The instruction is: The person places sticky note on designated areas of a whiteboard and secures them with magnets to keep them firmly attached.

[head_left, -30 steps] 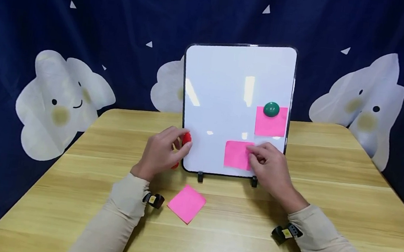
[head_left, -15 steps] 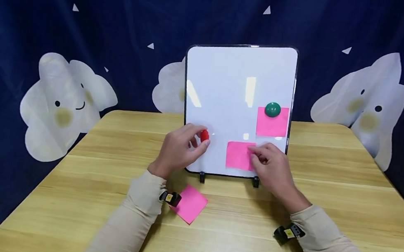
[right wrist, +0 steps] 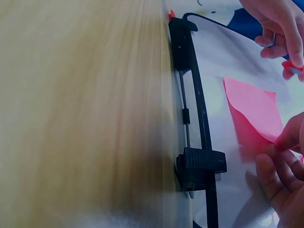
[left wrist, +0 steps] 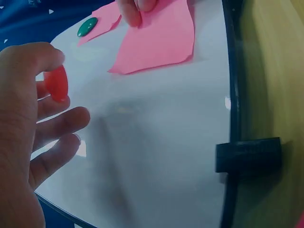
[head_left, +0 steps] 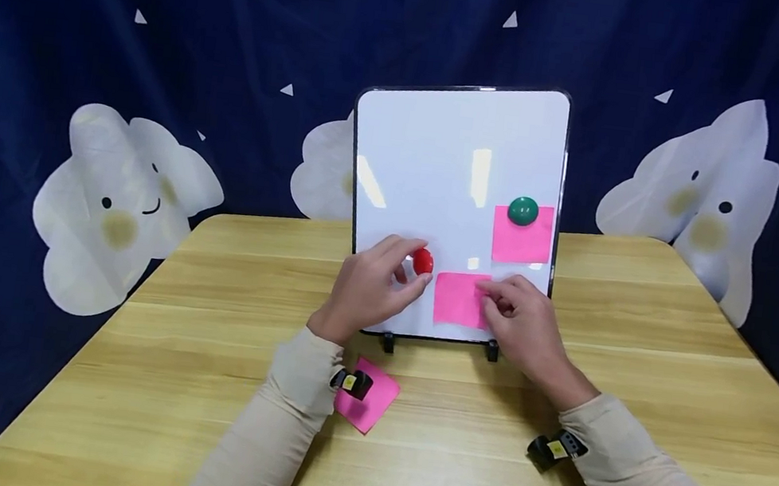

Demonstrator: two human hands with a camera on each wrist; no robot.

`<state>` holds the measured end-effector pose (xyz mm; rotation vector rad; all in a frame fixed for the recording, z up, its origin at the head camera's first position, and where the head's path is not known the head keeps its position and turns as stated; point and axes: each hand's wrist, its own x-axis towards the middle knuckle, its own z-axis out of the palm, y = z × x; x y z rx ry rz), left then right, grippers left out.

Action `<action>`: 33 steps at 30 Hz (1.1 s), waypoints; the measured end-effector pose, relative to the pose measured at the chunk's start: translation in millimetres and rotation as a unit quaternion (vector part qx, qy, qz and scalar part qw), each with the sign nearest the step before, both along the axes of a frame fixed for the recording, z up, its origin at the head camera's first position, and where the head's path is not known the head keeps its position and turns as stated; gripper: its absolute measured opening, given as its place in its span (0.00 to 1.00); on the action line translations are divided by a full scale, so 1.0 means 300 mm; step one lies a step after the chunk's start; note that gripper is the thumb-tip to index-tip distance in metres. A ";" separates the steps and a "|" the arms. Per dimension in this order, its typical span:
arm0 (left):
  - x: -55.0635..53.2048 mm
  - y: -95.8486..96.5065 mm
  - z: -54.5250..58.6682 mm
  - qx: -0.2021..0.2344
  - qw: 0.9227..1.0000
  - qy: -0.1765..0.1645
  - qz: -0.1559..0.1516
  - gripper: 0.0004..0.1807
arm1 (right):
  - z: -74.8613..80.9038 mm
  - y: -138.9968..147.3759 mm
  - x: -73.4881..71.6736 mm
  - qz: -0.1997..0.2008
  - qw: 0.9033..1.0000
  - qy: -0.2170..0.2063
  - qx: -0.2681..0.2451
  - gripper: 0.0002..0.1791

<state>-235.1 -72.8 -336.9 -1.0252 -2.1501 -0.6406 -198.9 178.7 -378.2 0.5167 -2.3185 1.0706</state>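
Between thumb and fingers my left hand (head_left: 372,285) pinches a round red magnet (head_left: 423,262), held in front of the whiteboard (head_left: 421,158). The magnet's flat grey back (right wrist: 295,71) shows in the right wrist view. My right hand (head_left: 526,323) pinches the right edge of a pink sticky note (head_left: 458,299) at the board's lower part. In the right wrist view this note (right wrist: 256,109) stands partly off the surface. Above it, a green magnet (head_left: 523,211) sits on the top of another pink note (head_left: 520,246) at the board's right side.
A third pink note (head_left: 370,409) lies on the wooden table (head_left: 451,458), partly covered by the left wrist's camera (head_left: 356,384). Black stand feet (head_left: 388,342) hold the board's lower edge. A dark blue curtain (head_left: 257,11) hangs behind.
My left hand has carried the red magnet from the board's left edge rightward, close to the lower pink note. The right hand has stayed in place on that note.
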 end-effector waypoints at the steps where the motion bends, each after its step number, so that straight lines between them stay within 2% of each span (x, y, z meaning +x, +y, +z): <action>1: -0.001 0.002 0.003 0.001 1.000 0.001 0.002 0.21 | -0.002 -0.001 -0.001 0.000 1.000 -0.001 0.001 0.12; 6: -0.006 0.007 0.014 0.012 1.000 -0.004 0.010 0.20 | -0.007 0.000 0.002 0.002 1.000 -0.003 0.003 0.12; 15: -0.006 0.055 0.008 -0.009 1.000 -0.029 0.000 0.22 | -0.006 0.012 0.001 0.004 1.000 0.008 0.010 0.12; 25: 0.006 0.111 -0.026 -0.059 0.998 0.005 0.012 0.20 | -0.005 0.020 -0.004 -0.003 0.999 -0.001 0.033 0.14; 33: 0.018 0.137 -0.041 -0.076 0.997 0.003 0.031 0.21 | 0.003 0.012 -0.003 0.003 0.999 -0.003 0.034 0.15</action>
